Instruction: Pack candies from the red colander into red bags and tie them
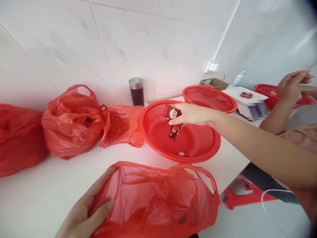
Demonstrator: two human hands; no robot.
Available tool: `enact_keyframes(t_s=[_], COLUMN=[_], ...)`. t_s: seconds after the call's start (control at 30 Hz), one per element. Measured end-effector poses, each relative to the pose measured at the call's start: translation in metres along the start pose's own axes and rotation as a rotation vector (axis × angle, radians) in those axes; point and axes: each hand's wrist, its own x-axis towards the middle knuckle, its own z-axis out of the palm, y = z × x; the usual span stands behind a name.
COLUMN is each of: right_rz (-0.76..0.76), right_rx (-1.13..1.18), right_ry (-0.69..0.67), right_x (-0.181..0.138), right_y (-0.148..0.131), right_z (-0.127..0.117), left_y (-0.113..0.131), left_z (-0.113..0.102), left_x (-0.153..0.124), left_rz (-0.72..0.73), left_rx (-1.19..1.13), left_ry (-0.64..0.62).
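My right hand (189, 114) reaches over a red mesh basket (153, 132) and pinches small red wrapped packets (173, 122), one with a round white label, another dangling below the fingers. My left hand (85, 211) grips the near left edge of a translucent red plastic bag (158, 198) lying on the white counter (49, 188) in front of me. A tiny packet lies at the basket's near rim (181, 153).
Red plastic bags (71, 122) stand along the tiled wall at left. A dark flask (137, 91) stands behind the basket. Farther right are a second red basket (209, 98), a white scale (247, 99), a cardboard box (214, 82), another person's hand (292, 84) and a red stool (245, 195).
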Motion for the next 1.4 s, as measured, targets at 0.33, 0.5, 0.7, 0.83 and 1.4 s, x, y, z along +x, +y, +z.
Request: enact_keyframes(t_s=[0.33, 0.5, 0.7, 0.83, 1.4], right_rz=[-0.311, -0.287, -0.028, 0.399, -0.223], right_rx=[-0.594, -0.507, -0.654, -0.787, -0.403], right_ry=[-0.44, -0.456, 0.001, -0.366, -0.122], right_x=[-0.028, -0.026, -0.013, -0.003, -0.047], right_y=[-0.036, -0.049, -0.012, 0.05, -0.047], right_z=[0.131, 0.113, 0.046, 0.044, 0.079], left_y=[0.0, -0.005, -0.003, -0.002, -0.012], left_z=[0.006, -0.008, -0.001, 0.002, -0.028], left_x=[0.002, 0.002, -0.008, -0.011, -0.003], left_rz=[0.182, 0.282, 0.286, 0.319, 0.173], left_rx=[0.16, 0.386, 0.352, 0.374, 0.237], left_ry=[-0.135, -0.079, 0.041, 0.106, 0.17])
